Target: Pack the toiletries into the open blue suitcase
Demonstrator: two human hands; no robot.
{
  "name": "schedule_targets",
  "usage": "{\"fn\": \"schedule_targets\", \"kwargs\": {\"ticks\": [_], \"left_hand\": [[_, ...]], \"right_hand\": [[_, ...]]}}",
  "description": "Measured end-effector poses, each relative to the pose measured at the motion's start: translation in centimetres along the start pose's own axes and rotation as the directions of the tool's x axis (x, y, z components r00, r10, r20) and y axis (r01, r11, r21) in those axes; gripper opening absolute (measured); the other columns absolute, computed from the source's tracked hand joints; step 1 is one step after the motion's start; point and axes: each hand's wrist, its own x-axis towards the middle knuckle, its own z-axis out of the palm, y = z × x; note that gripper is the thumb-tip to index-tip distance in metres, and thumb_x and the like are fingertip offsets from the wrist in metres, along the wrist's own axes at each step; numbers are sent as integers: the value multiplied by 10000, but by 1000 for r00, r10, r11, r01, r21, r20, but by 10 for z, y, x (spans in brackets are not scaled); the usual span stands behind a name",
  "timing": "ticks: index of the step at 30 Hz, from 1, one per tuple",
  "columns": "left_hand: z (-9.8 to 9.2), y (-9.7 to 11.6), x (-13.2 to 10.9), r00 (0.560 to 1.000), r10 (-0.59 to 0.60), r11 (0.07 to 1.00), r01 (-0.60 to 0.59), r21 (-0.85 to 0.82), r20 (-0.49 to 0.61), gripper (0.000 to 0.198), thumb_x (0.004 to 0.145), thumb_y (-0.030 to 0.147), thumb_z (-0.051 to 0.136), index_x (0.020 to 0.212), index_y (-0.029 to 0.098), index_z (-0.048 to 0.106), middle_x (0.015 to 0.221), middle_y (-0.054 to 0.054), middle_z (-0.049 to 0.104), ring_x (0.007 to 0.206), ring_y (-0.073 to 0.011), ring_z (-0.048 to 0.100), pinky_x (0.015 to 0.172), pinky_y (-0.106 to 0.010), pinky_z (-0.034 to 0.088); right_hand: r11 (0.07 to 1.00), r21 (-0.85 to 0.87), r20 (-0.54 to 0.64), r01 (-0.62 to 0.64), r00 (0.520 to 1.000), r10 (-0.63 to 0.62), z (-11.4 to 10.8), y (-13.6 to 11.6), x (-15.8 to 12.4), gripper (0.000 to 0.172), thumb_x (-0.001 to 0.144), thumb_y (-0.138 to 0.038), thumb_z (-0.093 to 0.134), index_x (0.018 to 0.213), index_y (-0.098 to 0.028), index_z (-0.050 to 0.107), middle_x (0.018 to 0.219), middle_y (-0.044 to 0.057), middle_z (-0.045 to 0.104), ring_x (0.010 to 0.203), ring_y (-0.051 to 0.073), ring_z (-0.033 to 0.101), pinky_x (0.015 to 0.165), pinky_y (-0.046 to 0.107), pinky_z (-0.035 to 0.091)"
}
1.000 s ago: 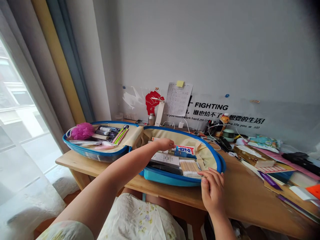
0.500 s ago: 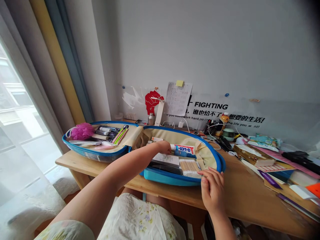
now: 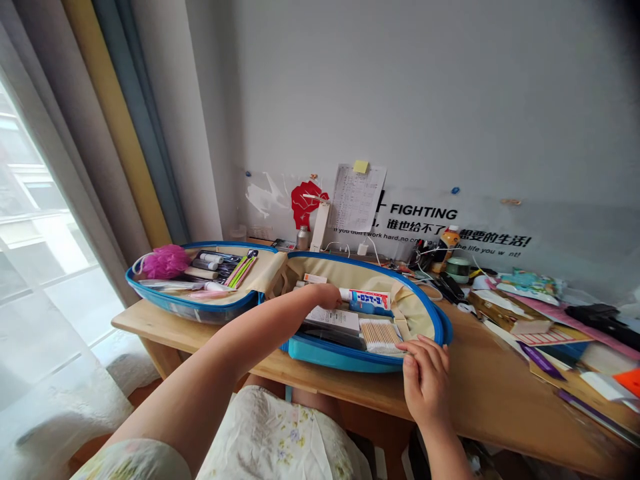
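Note:
A blue-rimmed suitcase (image 3: 345, 360) lies unfolded on the desk, its beige lining showing. My left hand (image 3: 327, 295) reaches into the right half, fingers curled downward; whatever they grip is hidden. Just right of it lie a white, red and blue toothpaste package (image 3: 371, 298) and a blue item (image 3: 370, 309). Nearer me are a white-and-black box (image 3: 334, 321) and a pack of cotton swabs (image 3: 380, 335). My right hand (image 3: 427, 377) rests on the case's front right rim beside the swabs, fingers extended and thumb apart.
In the left half sit a purple bath puff (image 3: 166, 261), pens (image 3: 243, 270) and small tubes. Papers, a purple pen-like item (image 3: 541, 360), a green-lidded jar (image 3: 457, 268) and a bottle (image 3: 447, 243) clutter the desk's right side. A white lamp (image 3: 320, 227) and cables stand behind.
Hardly anything differs: my left hand stays at the same spot in the case and my right hand stays on the rim. The view has shifted very slightly.

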Motion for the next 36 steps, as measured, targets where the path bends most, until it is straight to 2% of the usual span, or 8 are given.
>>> {"fn": "schedule_targets", "kwargs": {"ticks": [3,8,13,16,24,30,33,36], "left_hand": [[-4,0,-2,998,-28,996,33,-83,57,255,913,351,618,1087,176,681,1098,-74,698,986,-190,647,908,-385,520],[-22,-5,-7,991,-131,946,115,-303,-33,376,871,253,532,1216,210,676,1145,-75,710,1040,-192,626,864,-264,480],[-37,-14,-14,972,-212,809,118,-575,-99,498,895,159,409,1372,166,552,866,-57,690,737,-127,627,589,-206,442],[-39,-16,-17,963,-239,719,89,-689,-124,462,912,139,419,1352,143,561,791,-40,654,648,-93,579,536,-186,398],[-34,-18,-16,947,-286,581,52,-813,-144,339,885,301,634,1194,164,655,1038,-74,718,508,-24,398,471,-185,326],[-28,-18,-12,946,-297,627,89,-774,-131,331,811,388,713,1037,147,696,952,-68,752,449,-31,368,432,-197,317],[-25,-16,-12,946,-292,702,112,-704,-141,292,831,354,686,1044,154,685,934,-52,753,498,-62,468,466,-198,371],[-23,-10,-11,950,-262,791,111,-602,-168,256,821,278,691,1056,179,691,961,-44,753,706,-121,617,618,-209,449]], "right_hand": [[1000,4,4,-8,1000,8,0,1,-1,309,968,-307,355,889,-241,646,859,44,672,1019,234,574,997,423,324],[1000,9,9,-23,1000,23,0,0,0,328,971,-312,342,876,-243,648,859,47,670,1023,237,573,986,425,324],[1000,12,-9,2,1000,-2,-1,-1,1,311,978,-304,345,893,-239,637,862,44,670,1017,234,576,988,420,325],[1000,11,-6,10,1000,-10,-1,0,1,312,979,-307,342,897,-239,635,862,44,671,1013,235,578,986,420,330],[1000,27,5,-16,1000,16,2,4,-3,302,968,-304,356,900,-236,642,877,52,674,1025,239,583,1003,435,331],[999,21,6,-28,1000,28,2,4,-3,326,973,-321,349,887,-233,651,868,55,670,1036,240,578,1014,438,326],[999,30,-1,-13,1000,13,1,3,-2,303,968,-307,362,893,-237,647,872,49,672,1025,239,580,1002,432,330],[999,41,-2,-14,1000,14,1,2,-1,292,966,-289,365,897,-241,644,878,46,675,1030,241,580,996,432,329]]}}
